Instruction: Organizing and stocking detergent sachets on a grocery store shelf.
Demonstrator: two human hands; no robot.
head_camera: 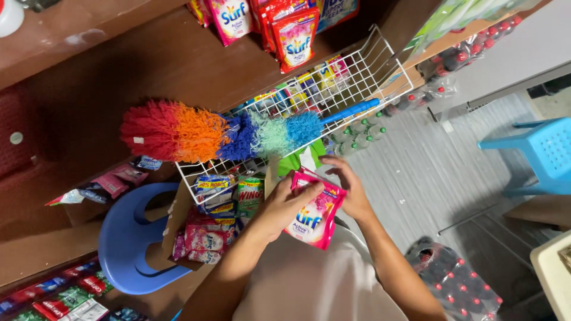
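Holding one pink plastic detergent sachet point(314, 214) at chest height, left hand point(282, 208) curled around its side and right hand point(351, 190) pinching its top edge, we'd say plenty's left, since the cardboard box of sachets point(205, 232) beside the white wire basket point(333, 89) looks full.

A rainbow-coloured duster point(220, 135) is laid across a white wire basket point(357, 77). Sachets point(294, 35) are hung above it. A blue plastic chair point(128, 238) is seen below, a light blue stool point(538, 151) at the right, and packed bottles point(461, 288) on the grey floor point(416, 172).
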